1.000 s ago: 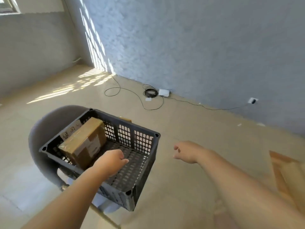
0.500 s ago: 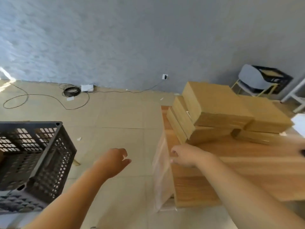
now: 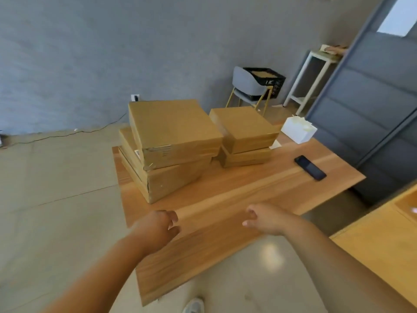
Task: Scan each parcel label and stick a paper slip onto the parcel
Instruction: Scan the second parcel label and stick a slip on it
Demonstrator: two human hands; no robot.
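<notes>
1. Plainly, the parcels sit in two piles on the far half of the wooden worktop (image 3: 237,199); the left stack (image 3: 167,177) is the taller, and its top parcel (image 3: 173,129) lies skewed, overhanging the ones beneath; the right stack (image 3: 244,141) is two parcels high and stands just beside it.
2. Both hands are bare and hold nothing; the left hand (image 3: 158,227) and the right hand (image 3: 264,219) hover over the near part of the worktop, fingers (image 3: 172,216) loosely curled, well short of either pile.
3. The parcels look like flat cardboard boxes with a glossy taped skin; I judge them stiff enough to keep their shape, perhaps slick under a light touch; their weight cannot be told from here.
4. A sound hold would be two hands on opposite side edges of the top parcel, thumbs on the upper face; a one-handed pinch at a corner seems likely to slip or tilt it.
5. A pale label (image 3: 159,148) shows on the front edge of the top parcel, too blurred to read; that face should stay outward for scanning.
6. A dark phone (image 3: 310,167) lies flat toward the right of the worktop, apart from the piles, probably the scanner; a white box (image 3: 297,129) stands at the far right corner; whether it holds slips I cannot tell.
7. Since the top parcel sits askew, lifting it straight up seems safer than dragging it.
</notes>
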